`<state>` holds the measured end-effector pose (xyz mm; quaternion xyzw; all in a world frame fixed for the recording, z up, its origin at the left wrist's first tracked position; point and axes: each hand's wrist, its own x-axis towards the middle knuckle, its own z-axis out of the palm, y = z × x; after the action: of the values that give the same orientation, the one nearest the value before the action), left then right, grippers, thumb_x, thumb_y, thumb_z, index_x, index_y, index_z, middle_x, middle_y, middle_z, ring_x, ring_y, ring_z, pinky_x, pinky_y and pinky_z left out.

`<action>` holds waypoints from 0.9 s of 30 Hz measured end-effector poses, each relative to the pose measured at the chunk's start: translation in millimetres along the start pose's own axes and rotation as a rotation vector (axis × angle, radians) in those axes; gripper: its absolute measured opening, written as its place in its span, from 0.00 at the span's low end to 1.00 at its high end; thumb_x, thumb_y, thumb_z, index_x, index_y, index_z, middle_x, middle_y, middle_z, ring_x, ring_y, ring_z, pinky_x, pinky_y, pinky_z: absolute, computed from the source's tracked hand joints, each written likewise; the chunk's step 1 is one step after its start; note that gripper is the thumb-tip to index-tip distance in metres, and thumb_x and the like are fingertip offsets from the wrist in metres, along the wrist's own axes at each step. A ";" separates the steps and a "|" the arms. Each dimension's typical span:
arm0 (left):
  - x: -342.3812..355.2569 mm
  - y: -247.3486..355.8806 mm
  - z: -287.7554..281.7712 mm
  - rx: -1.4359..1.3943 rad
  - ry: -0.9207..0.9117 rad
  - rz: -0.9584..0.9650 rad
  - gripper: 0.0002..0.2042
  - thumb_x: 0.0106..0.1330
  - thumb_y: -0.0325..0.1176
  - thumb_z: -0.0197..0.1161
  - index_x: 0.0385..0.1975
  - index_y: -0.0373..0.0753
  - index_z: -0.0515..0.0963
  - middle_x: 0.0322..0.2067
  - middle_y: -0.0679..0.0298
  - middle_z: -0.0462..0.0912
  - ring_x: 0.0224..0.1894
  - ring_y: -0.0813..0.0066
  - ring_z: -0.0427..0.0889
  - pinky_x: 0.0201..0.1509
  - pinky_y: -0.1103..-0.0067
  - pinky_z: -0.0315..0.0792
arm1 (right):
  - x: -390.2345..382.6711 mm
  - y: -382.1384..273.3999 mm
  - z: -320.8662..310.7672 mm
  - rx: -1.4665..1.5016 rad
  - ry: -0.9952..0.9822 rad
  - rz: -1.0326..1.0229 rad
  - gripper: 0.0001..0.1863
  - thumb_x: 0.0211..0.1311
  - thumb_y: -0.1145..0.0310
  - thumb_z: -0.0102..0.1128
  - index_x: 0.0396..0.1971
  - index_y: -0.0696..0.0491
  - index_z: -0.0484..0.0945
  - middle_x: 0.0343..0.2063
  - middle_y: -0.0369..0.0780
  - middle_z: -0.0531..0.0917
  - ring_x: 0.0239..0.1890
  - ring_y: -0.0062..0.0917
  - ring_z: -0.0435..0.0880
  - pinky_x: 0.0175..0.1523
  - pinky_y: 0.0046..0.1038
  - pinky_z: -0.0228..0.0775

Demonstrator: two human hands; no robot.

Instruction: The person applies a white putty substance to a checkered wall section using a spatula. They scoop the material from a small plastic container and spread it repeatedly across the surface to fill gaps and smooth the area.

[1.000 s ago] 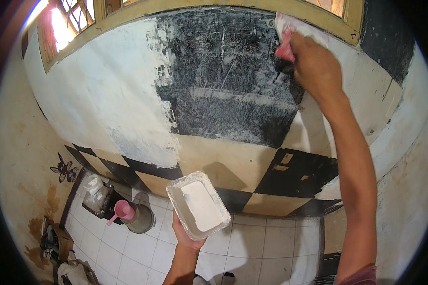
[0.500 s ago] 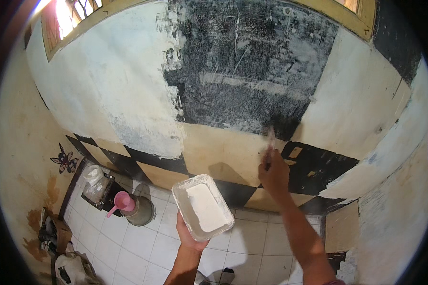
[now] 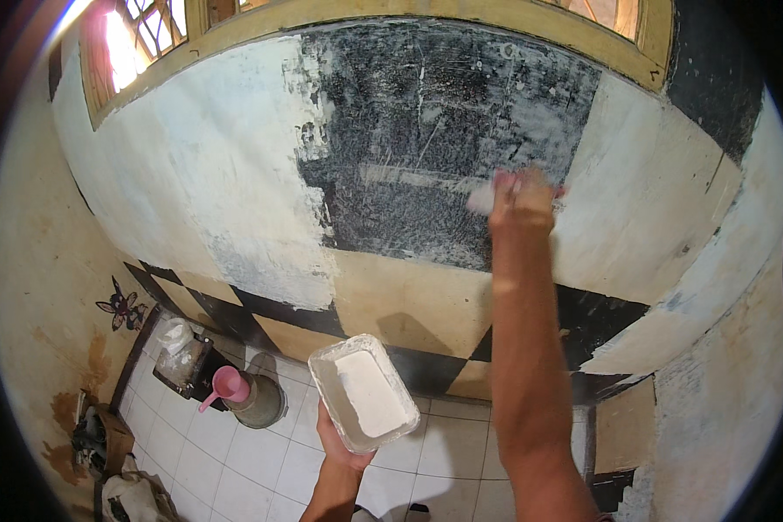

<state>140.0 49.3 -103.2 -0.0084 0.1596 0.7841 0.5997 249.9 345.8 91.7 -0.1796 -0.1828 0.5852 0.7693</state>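
My left hand [image 3: 344, 439] holds up a pale rectangular tub [image 3: 326, 370] from below, its fingers mostly hidden beneath it. White paste [image 3: 378, 396] lies in the tub, and dried smears coat its rim. My right arm reaches up to the wall, with my right hand [image 3: 524, 204] closed on a flat scraper [image 3: 483, 200]. Motion blurs that hand and tool, so the scraper's exact form is hard to make out. They are at the right part of a large black patch [image 3: 400, 209], which bears thin whitish streaks.
Above the patch runs a yellow window frame [image 3: 261, 22]. White coating [image 3: 183, 157] covers the wall to the left. On the tiled floor [image 3: 261, 457] stand a bucket [image 3: 265, 400] with a pink dipper [image 3: 229, 383] and a bagged container [image 3: 178, 357]. A cardboard box [image 3: 113, 435] sits at far left.
My right hand has swung upward from the patch's lower edge to its right middle, carrying the scraper. The tub has shifted slightly left and down in view. The whole view has tilted up a little.
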 end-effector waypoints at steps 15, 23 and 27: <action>-10.0 11.3 -19.9 0.005 0.000 0.063 0.29 0.75 0.56 0.40 0.69 0.47 0.65 0.63 0.63 0.74 0.62 0.58 0.76 0.65 0.59 0.72 | -5.4 -24.9 30.7 -2.097 -0.687 -1.203 0.12 0.65 0.70 0.50 0.45 0.50 0.79 0.40 0.47 0.84 0.42 0.43 0.85 0.43 0.45 0.79; -7.5 0.6 -20.6 -0.068 -0.017 0.026 0.28 0.75 0.53 0.41 0.68 0.45 0.65 0.62 0.59 0.75 0.62 0.54 0.77 0.64 0.52 0.72 | -69.1 22.5 -137.8 -1.972 -0.920 -1.317 0.08 0.59 0.70 0.57 0.39 0.51 0.77 0.37 0.39 0.80 0.38 0.34 0.85 0.34 0.34 0.82; -7.5 3.2 -21.0 -0.058 -0.024 0.020 0.28 0.75 0.53 0.40 0.69 0.45 0.64 0.63 0.58 0.74 0.62 0.53 0.77 0.64 0.52 0.72 | -65.0 -33.0 -14.7 -1.855 -0.882 -1.375 0.08 0.62 0.72 0.54 0.40 0.51 0.78 0.38 0.40 0.83 0.40 0.33 0.87 0.35 0.35 0.82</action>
<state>135.3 36.0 -120.9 -0.0148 0.1295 0.7945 0.5931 268.6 273.8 90.4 -0.3111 -0.8285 -0.2809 0.3713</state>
